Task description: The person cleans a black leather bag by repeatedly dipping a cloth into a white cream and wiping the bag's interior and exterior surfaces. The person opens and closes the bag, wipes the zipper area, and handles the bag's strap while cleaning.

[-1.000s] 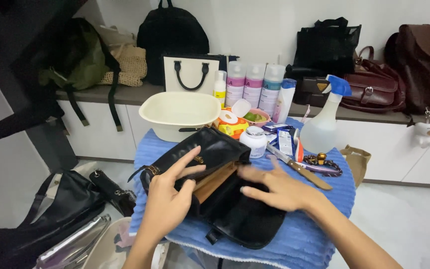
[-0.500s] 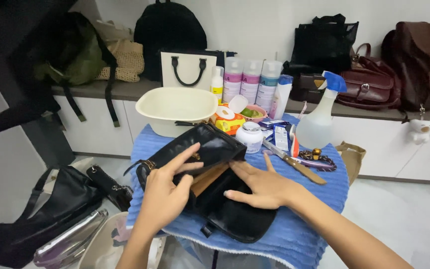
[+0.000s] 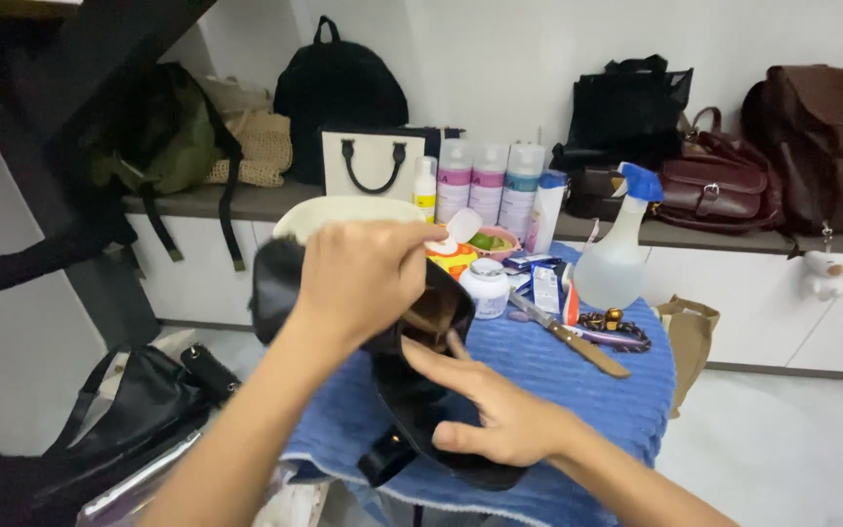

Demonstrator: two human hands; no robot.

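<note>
My left hand (image 3: 361, 278) grips the upper edge of a black leather handbag (image 3: 412, 400) and holds it lifted and tilted, so its brown lining shows. Lower down, my right hand (image 3: 495, 415) rests flat on the bag's black body with its fingers spread, index finger pointing at the opening. The bag lies on a blue ribbed towel (image 3: 578, 385) that covers a small table. A strap with a buckle (image 3: 387, 459) hangs off the front edge.
Behind the bag on the towel stand a cream basin (image 3: 343, 213), a white jar (image 3: 488, 288), a spray bottle (image 3: 617, 249), scissors (image 3: 568, 337) and several bottles (image 3: 490, 190). Bags line the back counter (image 3: 246, 200). A black bag (image 3: 119, 429) lies on the floor at the left.
My left hand has lifted the bag's top edge up off the towel and toward me. The right hand slid lower on the bag. The view has shifted closer.
</note>
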